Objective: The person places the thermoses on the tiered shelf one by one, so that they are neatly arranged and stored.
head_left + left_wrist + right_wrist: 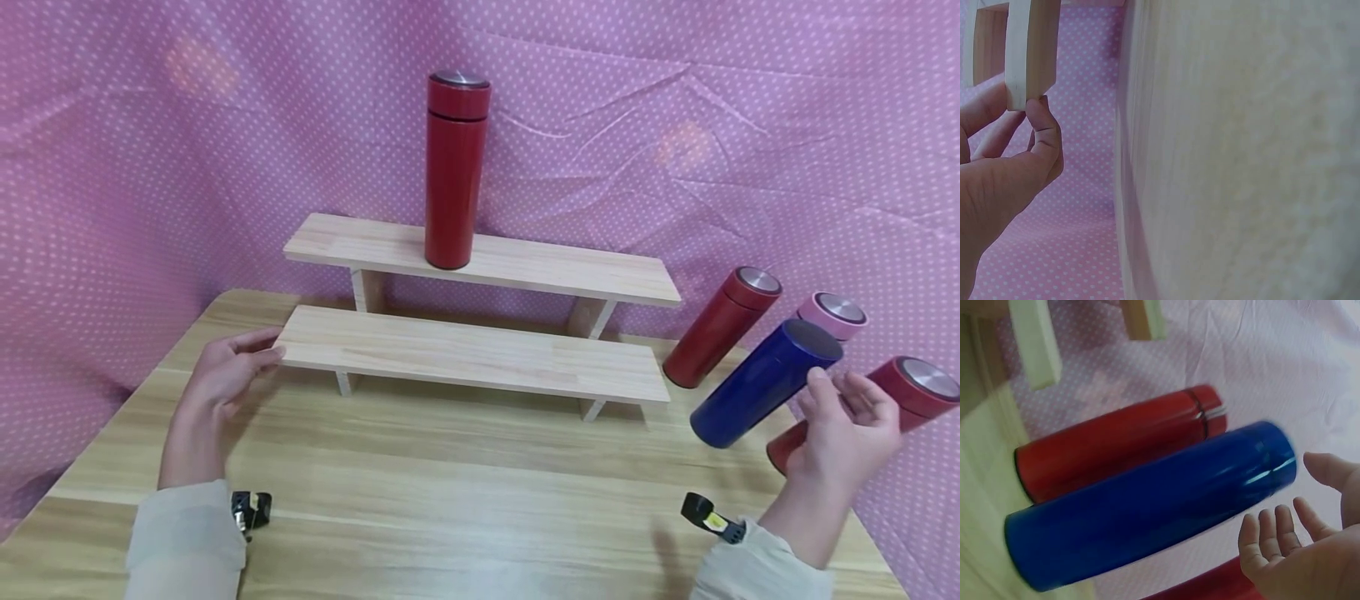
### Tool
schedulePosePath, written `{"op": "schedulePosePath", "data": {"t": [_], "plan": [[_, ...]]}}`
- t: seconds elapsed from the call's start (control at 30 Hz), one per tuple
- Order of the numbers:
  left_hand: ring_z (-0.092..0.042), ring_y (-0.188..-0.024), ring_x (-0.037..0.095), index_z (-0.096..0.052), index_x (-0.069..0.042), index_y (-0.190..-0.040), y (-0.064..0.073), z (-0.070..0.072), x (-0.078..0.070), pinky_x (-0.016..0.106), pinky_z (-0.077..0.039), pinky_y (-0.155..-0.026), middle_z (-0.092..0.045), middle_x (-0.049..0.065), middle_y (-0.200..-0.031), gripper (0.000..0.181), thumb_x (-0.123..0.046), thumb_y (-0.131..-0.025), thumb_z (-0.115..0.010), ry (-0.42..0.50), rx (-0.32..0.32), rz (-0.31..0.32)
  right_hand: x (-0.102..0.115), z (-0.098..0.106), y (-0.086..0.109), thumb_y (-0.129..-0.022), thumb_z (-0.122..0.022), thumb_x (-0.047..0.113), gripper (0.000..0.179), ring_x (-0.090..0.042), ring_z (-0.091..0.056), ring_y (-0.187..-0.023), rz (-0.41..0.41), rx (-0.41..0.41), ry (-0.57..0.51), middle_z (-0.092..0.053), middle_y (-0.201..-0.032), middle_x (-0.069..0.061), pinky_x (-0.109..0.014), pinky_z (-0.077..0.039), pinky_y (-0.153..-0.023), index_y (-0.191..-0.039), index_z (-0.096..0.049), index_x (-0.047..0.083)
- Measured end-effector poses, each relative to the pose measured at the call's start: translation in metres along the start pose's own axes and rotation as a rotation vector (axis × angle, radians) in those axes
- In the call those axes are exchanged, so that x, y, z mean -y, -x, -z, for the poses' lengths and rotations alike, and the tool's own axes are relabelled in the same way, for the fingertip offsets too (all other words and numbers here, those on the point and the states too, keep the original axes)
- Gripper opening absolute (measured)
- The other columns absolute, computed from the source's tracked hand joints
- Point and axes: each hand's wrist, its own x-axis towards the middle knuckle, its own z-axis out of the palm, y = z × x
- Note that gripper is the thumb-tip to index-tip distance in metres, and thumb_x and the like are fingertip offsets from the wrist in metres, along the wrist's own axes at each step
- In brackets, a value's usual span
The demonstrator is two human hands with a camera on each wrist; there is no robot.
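My left hand (228,371) pinches the lower (465,354) of two shelves; my right hand (847,429), grasping nothing, is just beside the one blue flask (761,387). One red flask (457,175) tops the upper shelf (547,265); two more and one pink flask (840,331) stand right.

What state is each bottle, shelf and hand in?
Upper red bottle: upright, capped
Upper shelf: bearing one bottle
Middle red bottle: upright, capped
Blue bottle: upright, capped
Pink bottle: capped, partly hidden
Rightmost red bottle: capped, partly hidden
Lower shelf: pinched
Left hand: pinching lower shelf
Right hand: holding nothing
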Motion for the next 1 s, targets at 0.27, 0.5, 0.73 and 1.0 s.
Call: {"op": "schedulePosePath", "data": {"t": [0.27,0.5,0.73,1.0], "plan": [[-0.056,-0.098,0.005,-0.037,0.001,-0.154,0.003,0.000,-0.002,0.017,-0.053,-0.085,-0.046,0.000,-0.134,0.069,-0.020,-0.098,-0.071,-0.006,0.007,0.028,-0.017,0.022,-0.008,-0.072,-0.083,-0.017,0.049,-0.013,-0.063,-0.090,-0.154,-0.022,0.096,-0.066,-0.105,-0.005,-0.019,-0.053,-0.056,-0.109,-0.063,0.007],[-0.056,-0.099,0.004,-0.035,0.003,-0.154,0.001,0.002,-0.003,0.017,-0.052,-0.090,-0.048,-0.003,-0.129,0.071,-0.019,-0.097,-0.072,0.018,0.019,0.023,-0.034,0.031,-0.010,-0.074,-0.085,-0.011,0.053,-0.011,-0.059,-0.097,-0.191,-0.004,0.214,-0.065,-0.110,0.000,-0.016,-0.051,-0.060,-0.115,-0.062,0.013],[-0.057,-0.097,0.003,-0.037,0.005,-0.152,0.000,0.002,-0.001,0.017,-0.053,-0.087,-0.050,-0.004,-0.124,0.069,-0.015,-0.096,-0.072,0.049,0.006,0.020,-0.056,0.041,-0.012,-0.078,-0.086,-0.001,0.054,-0.008,-0.056,-0.106,-0.247,0.026,0.392,-0.062,-0.114,0.006,-0.012,-0.048,-0.071,-0.118,-0.060,0.022],[-0.056,-0.099,0.001,-0.038,0.005,-0.152,-0.001,0.001,0.000,0.016,-0.052,-0.088,-0.047,0.002,-0.131,0.067,-0.016,-0.098,-0.070,0.000,-0.006,0.007,-0.073,0.046,-0.013,-0.078,-0.085,-0.004,0.059,-0.011,-0.055,-0.104,-0.302,0.029,0.348,-0.057,-0.117,0.002,-0.016,-0.054,-0.069,-0.123,-0.058,0.022]]}}
